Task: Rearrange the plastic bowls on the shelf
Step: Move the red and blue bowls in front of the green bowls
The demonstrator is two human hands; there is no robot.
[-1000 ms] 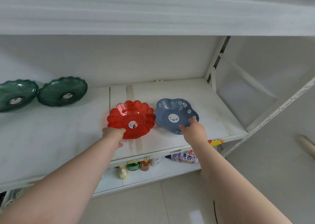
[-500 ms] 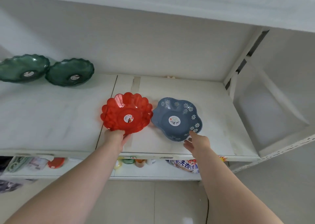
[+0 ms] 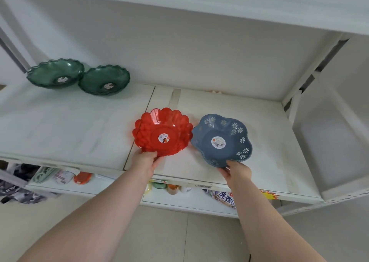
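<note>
Head cam, only view: my left hand (image 3: 145, 161) is pinching the near rim of the scalloped translucent red plastic bowl (image 3: 162, 131), thumb on top, fingers under. My right hand (image 3: 237, 171) is pinching the near edge of the petal-shaped blue plastic bowl w/ white daisy print (image 3: 221, 139) the same way. Both bowls sit side by side, rims just touching, at the front of the white shelf board (image 3: 229, 110), straight ahead of each hand, each w/ a round sticker in the middle.

The two dark green wavy-rim plastic bowls (image 3: 79, 77) are well apart, back-left by the wall, rims overlapping. So the free space lies up and left of the red bowl, and my left hand is the nearer one to it; I'd guess red goes that way first, blue follows. Bowls are roughly round, no real long axis. Lower shelf has misc. bottles (image 3: 172, 189), not relevant.
</note>
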